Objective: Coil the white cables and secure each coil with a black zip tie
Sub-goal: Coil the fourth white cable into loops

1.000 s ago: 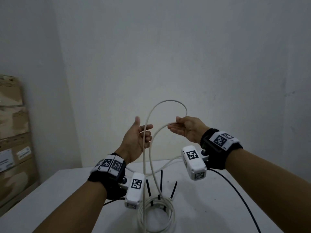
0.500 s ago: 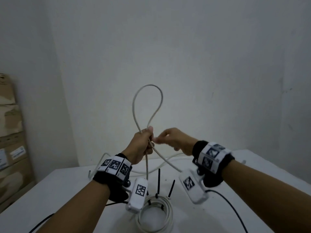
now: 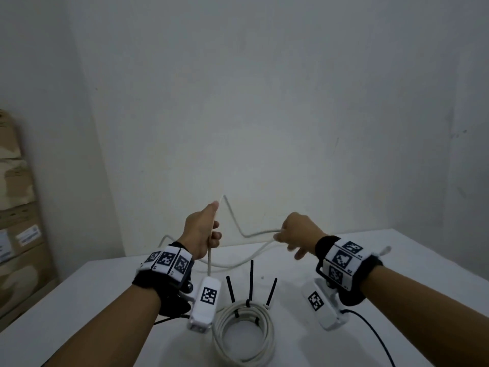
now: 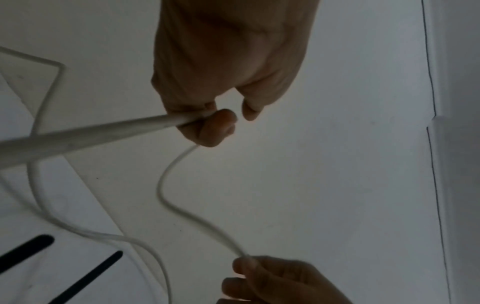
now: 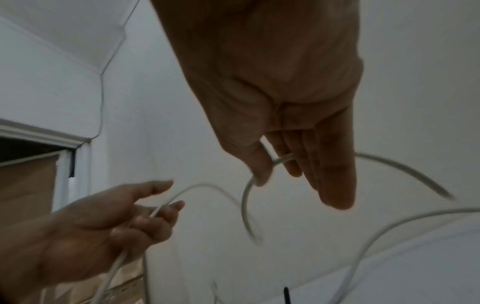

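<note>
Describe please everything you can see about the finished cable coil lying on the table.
The finished coil is a round bundle of several turns of white, smooth, plastic-looking cable, lying flat on the white table near the front edge, between the two forearms. Three black zip ties bind its far side, with their long tails sticking up and fanning apart. Neither hand touches it. Its near edge runs to the bottom of the head view.

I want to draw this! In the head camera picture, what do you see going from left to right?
Cardboard boxes → left hand gripping the white cable → finished coil with black zip ties → right hand.
</note>
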A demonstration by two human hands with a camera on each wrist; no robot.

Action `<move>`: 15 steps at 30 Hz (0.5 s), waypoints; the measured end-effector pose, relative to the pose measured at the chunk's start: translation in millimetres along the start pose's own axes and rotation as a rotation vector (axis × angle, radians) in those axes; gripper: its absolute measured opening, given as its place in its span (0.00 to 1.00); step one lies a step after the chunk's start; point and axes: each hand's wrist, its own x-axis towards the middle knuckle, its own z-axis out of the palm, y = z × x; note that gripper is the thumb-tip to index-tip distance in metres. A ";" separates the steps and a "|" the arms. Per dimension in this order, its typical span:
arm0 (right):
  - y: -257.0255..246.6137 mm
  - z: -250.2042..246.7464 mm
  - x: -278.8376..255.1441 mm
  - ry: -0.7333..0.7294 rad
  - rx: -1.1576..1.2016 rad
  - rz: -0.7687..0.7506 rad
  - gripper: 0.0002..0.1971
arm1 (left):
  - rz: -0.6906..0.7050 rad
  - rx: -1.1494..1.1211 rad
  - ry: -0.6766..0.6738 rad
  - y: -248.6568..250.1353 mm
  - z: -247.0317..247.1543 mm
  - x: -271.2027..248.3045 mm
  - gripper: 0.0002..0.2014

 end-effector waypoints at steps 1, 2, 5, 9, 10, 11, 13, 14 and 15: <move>2.9 -2.5 3.0 0.073 0.029 -0.004 0.18 | 0.003 -0.031 0.014 -0.1 -3.3 2.9 0.12; 4.8 -4.2 6.2 0.160 0.098 -0.019 0.22 | 0.001 -0.047 0.017 -0.4 -5.4 5.8 0.11; 5.2 -8.2 12.2 0.456 0.233 -0.204 0.11 | -0.052 -0.112 -0.030 -3.8 -8.1 10.4 0.11; -12.2 -3.4 7.8 0.354 0.037 -0.451 0.10 | -0.090 -0.147 -0.181 -6.2 -3.3 4.7 0.10; -16.5 0.7 7.3 0.350 -0.039 -0.492 0.09 | -0.087 -0.133 -0.227 -6.0 -0.5 2.1 0.10; -20.3 5.5 7.1 0.357 -0.100 -0.518 0.08 | -0.076 -0.115 -0.270 -5.4 2.6 -0.9 0.10; -27.9 16.6 4.8 0.356 -0.164 -0.554 0.06 | -0.021 -0.052 -0.322 -4.2 8.9 -6.1 0.15; -32.5 22.0 1.6 0.332 -0.175 -0.566 0.05 | 0.025 -0.009 -0.328 -3.2 12.1 -8.1 0.17; -35.9 27.6 -2.0 0.303 -0.182 -0.575 0.06 | 0.077 0.040 -0.327 -2.1 14.5 -10.7 0.16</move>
